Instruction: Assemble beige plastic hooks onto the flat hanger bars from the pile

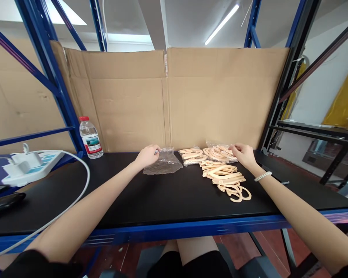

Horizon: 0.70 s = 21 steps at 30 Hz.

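From the head view: pinching the upper left of a flat clear bag (166,165) on the black desk (150,200) with the left hand (147,155). With the right hand (244,153), fingers bent, at the right end of a filled bag (219,153); cannot tell whether gripping or only touching. Just left of that, a second filled bag (192,156); just in front, loose cream curved pieces (224,177).
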Each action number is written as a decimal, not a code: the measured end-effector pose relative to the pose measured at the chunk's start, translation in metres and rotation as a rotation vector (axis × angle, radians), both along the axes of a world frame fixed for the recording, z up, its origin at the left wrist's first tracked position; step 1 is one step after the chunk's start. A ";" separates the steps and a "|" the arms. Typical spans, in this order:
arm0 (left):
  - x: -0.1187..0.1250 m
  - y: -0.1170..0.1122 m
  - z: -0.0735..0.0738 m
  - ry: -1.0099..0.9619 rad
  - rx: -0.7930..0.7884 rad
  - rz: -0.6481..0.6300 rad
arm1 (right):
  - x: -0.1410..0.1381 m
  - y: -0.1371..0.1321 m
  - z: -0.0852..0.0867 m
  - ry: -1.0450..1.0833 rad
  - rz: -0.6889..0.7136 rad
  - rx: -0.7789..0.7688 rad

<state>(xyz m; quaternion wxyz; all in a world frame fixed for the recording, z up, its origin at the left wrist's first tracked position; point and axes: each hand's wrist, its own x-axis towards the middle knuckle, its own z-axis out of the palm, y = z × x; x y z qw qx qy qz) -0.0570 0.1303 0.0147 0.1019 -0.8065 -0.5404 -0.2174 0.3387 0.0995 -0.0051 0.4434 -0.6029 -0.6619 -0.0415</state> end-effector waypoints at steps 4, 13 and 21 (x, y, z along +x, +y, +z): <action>-0.009 0.033 -0.015 -0.003 -0.106 0.075 | -0.055 0.001 0.028 -0.145 0.163 -0.046; -0.007 0.024 -0.044 0.157 -0.435 -0.036 | -0.214 0.024 0.036 -0.654 0.508 -0.493; -0.045 0.025 0.002 0.143 -0.523 -0.062 | -0.201 0.021 0.008 -0.813 0.493 -0.613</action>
